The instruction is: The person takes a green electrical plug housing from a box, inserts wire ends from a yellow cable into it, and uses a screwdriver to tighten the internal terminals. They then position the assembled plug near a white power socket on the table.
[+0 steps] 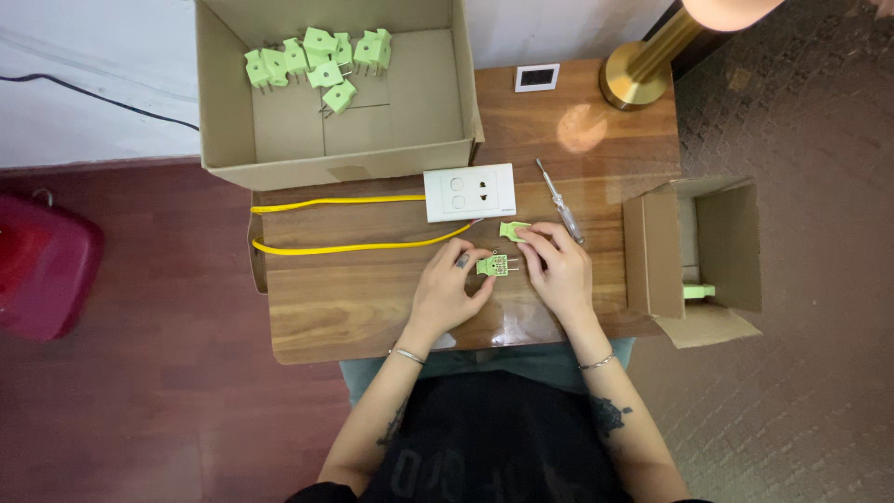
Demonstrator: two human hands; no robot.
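Observation:
My left hand [448,291] holds an opened light-green plug body [494,265] by its left side, metal pins pointing right, just above the wooden table [354,307]. My right hand [557,267] rests beside it, fingertips touching the plug's right end and a separate green plug cover [513,230] lying at its index finger. A screwdriver [560,201] with a clear handle lies just past my right hand. A white socket plate [469,192] with a yellow cable [345,248] sits a little farther back.
A large open cardboard box [438,121] at the back left holds several green plugs [317,58]. A smaller open box [712,251] at the right holds one green plug [698,292]. A brass lamp base [636,79] and a small white square device [537,77] stand at the back.

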